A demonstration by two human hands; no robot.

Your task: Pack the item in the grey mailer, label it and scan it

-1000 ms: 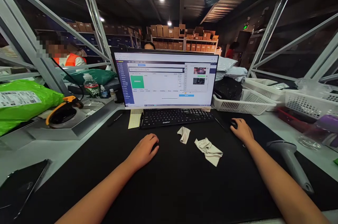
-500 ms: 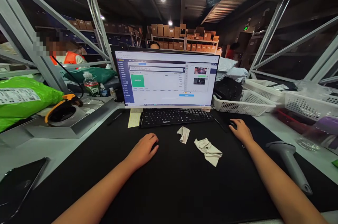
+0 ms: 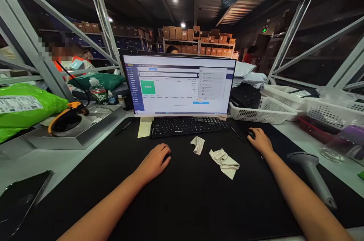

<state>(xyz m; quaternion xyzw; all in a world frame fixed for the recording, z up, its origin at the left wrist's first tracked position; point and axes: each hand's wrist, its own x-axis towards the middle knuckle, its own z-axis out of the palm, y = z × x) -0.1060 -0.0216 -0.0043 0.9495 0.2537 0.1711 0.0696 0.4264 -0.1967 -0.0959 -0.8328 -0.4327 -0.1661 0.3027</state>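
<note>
My left hand (image 3: 155,161) rests on the black desk mat (image 3: 182,203) with its fingers curled under, nothing showing in it. My right hand (image 3: 260,140) lies over a black mouse (image 3: 250,133), gripping it. Between the hands lie two crumpled grey cloths, a small cloth (image 3: 197,144) and a larger cloth (image 3: 224,162). A black keyboard (image 3: 189,125) sits in front of a lit monitor (image 3: 179,85).
A grey handheld scanner (image 3: 313,174) lies right of my right arm. White baskets (image 3: 264,110) stand at the right. An orange scanner (image 3: 66,118) sits on a metal tray at the left, by green parcels (image 3: 22,108). A dark phone (image 3: 19,199) lies at lower left. A person in an orange vest stands behind.
The side panel on the screen has switched from pictures to a list. Both hands have stayed where they were.
</note>
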